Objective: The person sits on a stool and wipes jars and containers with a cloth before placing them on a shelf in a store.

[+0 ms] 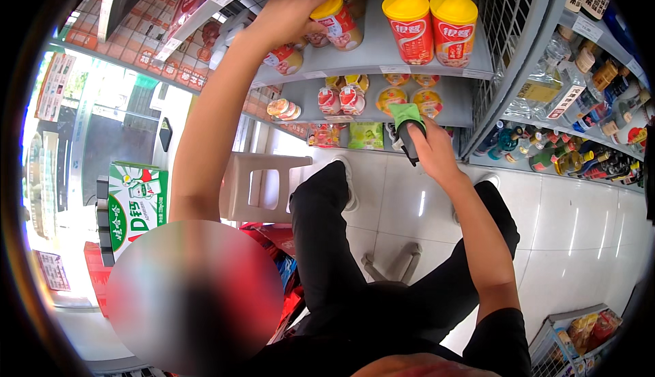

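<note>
On the upper shelf, my left hand (291, 11) reaches across several yellow-lidded cans. Its thumb and fingers close around the top of one front can (342, 28), which has a red and tan label and tilts slightly. Another can (285, 59) shows partly under my wrist, and more stand behind, half hidden by the hand. My right hand (432, 146) grips a green cloth (406, 113) together with a dark grey object whose kind I cannot tell. It is held in front of the lower shelf, near some yellow-lidded cups (427, 101).
Three red cans (408, 34) with yellow lids stand right on the upper shelf (371, 52). A wire-mesh divider (511, 34) separates them from glass bottles (555, 59). A beige plastic stool (240, 187) and a green-white carton (138, 198) are at left. A wire basket (558, 346) stands lower right.
</note>
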`<action>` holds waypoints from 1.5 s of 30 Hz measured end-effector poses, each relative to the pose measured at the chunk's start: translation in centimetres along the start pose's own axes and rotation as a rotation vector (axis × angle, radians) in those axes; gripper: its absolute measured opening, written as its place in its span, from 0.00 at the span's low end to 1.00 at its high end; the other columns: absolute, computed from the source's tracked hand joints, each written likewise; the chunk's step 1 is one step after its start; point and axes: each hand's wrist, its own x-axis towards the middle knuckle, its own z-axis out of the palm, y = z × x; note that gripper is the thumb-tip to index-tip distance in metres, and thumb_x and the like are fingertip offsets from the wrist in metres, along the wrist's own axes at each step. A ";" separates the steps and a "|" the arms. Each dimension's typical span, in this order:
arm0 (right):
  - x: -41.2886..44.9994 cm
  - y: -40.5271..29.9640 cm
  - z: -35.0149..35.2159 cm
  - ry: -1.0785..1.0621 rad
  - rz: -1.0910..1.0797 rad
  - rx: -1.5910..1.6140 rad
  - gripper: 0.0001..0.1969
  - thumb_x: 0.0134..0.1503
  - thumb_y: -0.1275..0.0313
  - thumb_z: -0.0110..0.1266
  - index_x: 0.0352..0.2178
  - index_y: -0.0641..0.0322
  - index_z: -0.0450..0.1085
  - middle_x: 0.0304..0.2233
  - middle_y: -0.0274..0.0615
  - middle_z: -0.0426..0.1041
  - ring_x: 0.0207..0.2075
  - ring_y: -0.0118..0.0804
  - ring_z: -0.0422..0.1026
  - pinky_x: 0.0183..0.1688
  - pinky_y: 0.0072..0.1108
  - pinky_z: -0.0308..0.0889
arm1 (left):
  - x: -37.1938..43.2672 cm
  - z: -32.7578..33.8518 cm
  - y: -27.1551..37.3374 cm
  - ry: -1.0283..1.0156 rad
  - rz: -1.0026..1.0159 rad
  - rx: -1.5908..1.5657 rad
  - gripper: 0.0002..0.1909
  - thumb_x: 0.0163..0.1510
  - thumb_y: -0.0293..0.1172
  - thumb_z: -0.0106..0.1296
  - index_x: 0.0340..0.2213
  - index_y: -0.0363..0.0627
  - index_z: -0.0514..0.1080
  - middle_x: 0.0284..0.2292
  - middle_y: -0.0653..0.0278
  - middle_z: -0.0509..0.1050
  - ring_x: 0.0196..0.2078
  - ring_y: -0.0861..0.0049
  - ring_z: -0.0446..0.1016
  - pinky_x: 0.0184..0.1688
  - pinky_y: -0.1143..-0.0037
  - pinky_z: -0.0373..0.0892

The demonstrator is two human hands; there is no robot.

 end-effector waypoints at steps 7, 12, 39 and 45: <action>0.0 0.2 0.2 -0.024 0.026 -0.028 0.19 0.61 0.61 0.46 0.39 0.70 0.68 0.38 0.64 0.72 0.39 0.64 0.72 0.41 0.41 0.66 | 1.2 1.0 -0.6 0.001 -0.046 0.074 0.38 0.42 0.33 0.66 0.56 0.59 0.64 0.52 0.56 0.70 0.54 0.57 0.69 0.56 0.61 0.66; 0.0 0.4 0.2 -0.021 -0.004 0.000 0.19 0.61 0.61 0.45 0.39 0.71 0.68 0.37 0.64 0.72 0.38 0.63 0.71 0.41 0.40 0.65 | 1.4 1.7 0.1 0.011 -0.093 0.148 0.38 0.43 0.33 0.66 0.56 0.59 0.64 0.53 0.57 0.70 0.55 0.57 0.69 0.57 0.63 0.66; 0.7 -0.2 2.4 -0.069 0.113 -0.009 0.18 0.61 0.62 0.46 0.40 0.70 0.69 0.34 0.61 0.74 0.37 0.61 0.72 0.41 0.37 0.66 | -12.7 8.8 2.5 0.644 -0.727 -0.794 0.45 0.46 0.30 0.68 0.60 0.42 0.53 0.56 0.50 0.62 0.55 0.64 0.67 0.54 0.68 0.69; 0.8 0.6 3.7 -0.069 0.048 -0.022 0.18 0.61 0.62 0.47 0.41 0.71 0.70 0.31 0.60 0.74 0.35 0.59 0.74 0.40 0.36 0.67 | -12.0 9.4 4.9 0.751 -0.779 -0.938 0.47 0.46 0.27 0.67 0.61 0.45 0.50 0.56 0.51 0.61 0.56 0.63 0.67 0.53 0.66 0.71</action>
